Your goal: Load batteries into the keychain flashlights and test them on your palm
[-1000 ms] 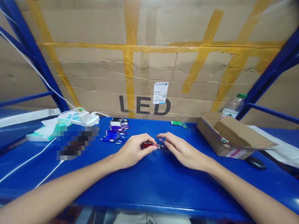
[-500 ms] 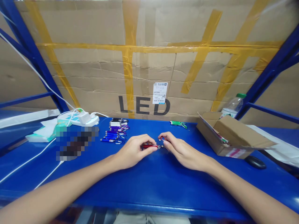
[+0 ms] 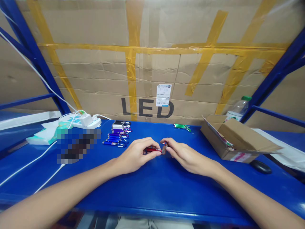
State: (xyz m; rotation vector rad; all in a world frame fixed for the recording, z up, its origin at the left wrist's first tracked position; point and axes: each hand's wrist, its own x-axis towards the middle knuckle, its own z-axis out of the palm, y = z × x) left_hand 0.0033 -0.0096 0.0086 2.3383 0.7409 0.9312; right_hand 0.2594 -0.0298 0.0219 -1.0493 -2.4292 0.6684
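My left hand (image 3: 140, 154) is closed around a small red metal tube (image 3: 153, 149), much like a mini keychain flashlight. A silvery end (image 3: 163, 151) shows at the tube's right tip, close to my right fingers. My right hand (image 3: 183, 156) pinches a small red piece (image 3: 165, 144), whose exact shape is partly hidden by the fingers. To the left of my hands lie several mini flashlights with carabiner clips, among them blue ones (image 3: 111, 143), purple ones (image 3: 116, 131), silver ones (image 3: 117, 126) and black ones (image 3: 121, 122).
Green mini flashlights (image 3: 182, 126) lie at the back of the blue table (image 3: 143, 197). On the right are an open cardboard box (image 3: 214, 144), a black mouse (image 3: 261, 166) and a plastic bottle (image 3: 239, 108). A power strip (image 3: 71, 120) with white cables sits at left.
The gap between the tube and my right fingers has narrowed slightly. Small silvery bits seen between the hands before now appear as one silvery end at the tube's tip.
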